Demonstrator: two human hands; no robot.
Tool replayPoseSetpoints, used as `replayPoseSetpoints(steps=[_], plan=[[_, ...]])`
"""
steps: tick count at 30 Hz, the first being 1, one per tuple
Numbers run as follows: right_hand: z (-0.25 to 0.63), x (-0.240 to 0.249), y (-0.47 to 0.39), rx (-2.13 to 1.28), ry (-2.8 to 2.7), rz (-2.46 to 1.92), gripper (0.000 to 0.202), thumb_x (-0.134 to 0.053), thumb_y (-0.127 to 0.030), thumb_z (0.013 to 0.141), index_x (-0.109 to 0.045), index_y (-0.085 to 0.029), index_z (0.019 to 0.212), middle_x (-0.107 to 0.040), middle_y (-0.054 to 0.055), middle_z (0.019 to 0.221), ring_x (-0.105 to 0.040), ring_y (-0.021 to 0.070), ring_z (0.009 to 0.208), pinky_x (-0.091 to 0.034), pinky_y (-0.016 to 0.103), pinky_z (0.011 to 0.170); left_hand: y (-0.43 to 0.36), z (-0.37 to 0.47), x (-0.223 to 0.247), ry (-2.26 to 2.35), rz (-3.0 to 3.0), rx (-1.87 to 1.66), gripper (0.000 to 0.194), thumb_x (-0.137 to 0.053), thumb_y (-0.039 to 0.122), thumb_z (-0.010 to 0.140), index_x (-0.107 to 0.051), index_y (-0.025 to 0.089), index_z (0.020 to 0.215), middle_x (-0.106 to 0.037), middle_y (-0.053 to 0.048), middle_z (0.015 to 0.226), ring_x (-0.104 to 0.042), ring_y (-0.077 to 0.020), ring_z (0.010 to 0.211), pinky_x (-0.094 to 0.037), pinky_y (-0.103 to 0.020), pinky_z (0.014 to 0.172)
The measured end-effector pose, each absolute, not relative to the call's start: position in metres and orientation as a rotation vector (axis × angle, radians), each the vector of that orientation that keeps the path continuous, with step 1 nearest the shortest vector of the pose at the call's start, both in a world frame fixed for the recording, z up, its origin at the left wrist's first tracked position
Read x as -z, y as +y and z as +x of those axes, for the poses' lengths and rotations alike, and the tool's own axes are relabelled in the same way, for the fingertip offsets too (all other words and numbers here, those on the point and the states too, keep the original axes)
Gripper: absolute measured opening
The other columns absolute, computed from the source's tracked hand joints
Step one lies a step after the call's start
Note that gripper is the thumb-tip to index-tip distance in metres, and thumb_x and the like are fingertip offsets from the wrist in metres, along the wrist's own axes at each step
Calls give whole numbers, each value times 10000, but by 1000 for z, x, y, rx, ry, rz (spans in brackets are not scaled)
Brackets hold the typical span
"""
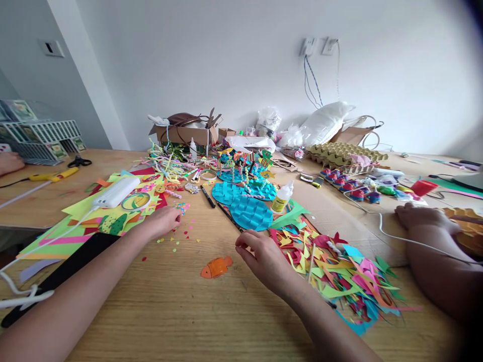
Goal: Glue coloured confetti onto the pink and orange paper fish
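An orange paper fish [216,267] lies flat on the wooden table, between my two hands. My left hand [168,220] is closed at a small pile of paper dots [183,207]; whatever its fingers pinch is too small to make out. Over the table to the right of the fish is my right hand [258,254], fingers bent and apart, holding nothing. Loose dots and small triangles [185,234] are scattered between the hands. Beyond them stand blue woven paper discs [251,213] with small paper decorations, a glue bottle [283,197] and a black marker [208,196].
Coloured paper sheets and a white power strip [119,192] lie at left. Paper scraps [339,274] cover the right side. Another person's arm [433,251] rests at far right; a person's hand [10,162] shows at far left, near a glue gun [53,176].
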State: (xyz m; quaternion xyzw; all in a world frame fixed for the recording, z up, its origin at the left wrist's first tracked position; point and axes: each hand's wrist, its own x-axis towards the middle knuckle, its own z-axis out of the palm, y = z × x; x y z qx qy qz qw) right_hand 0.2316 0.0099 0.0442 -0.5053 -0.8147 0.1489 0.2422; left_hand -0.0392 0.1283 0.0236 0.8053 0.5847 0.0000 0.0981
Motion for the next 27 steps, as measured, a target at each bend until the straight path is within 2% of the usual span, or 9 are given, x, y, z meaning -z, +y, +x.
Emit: replayPoseSetpoints(steps=[16, 20, 24, 27], plan=[[229, -37, 10, -480, -2262, -1405, 133, -463, -116, 780, -587, -162, 761, -605, 42, 798, -564, 140, 728, -402, 224, 630, 132, -41, -24, 1648, 2353, -62, 70, -485, 155, 647, -522, 186, 597, -563, 33, 551, -516, -126, 542, -300, -202, 475], [228, -38, 10, -500, -2275, -1432, 137, -465, -120, 782, -595, -157, 761, -608, 45, 802, -566, 140, 726, -399, 223, 636, 139, -49, -27, 1663, 2354, -136, 87, -478, 154, 649, -554, 190, 669, -583, 43, 604, -531, -121, 562, -321, -196, 474], [226, -37, 10, -527, -2280, -1425, 131, -469, -126, 781, -595, -157, 759, -606, 42, 804, -564, 137, 728, -395, 219, 640, 152, -53, -31, 1707, 2386, -181, 121, -477, 167, 723, -570, 167, 645, -576, 25, 619, -544, -133, 612, -371, -218, 528], [226, -35, 11, -542, -2286, -1406, 129, -468, -123, 781, -590, -157, 753, -603, 39, 797, -559, 134, 725, -391, 217, 640, 163, -52, -33, 1739, 2405, -173, 131, -503, 232, 805, -590, 140, 770, -605, -15, 804, -564, -150, 736, -444, -281, 645]])
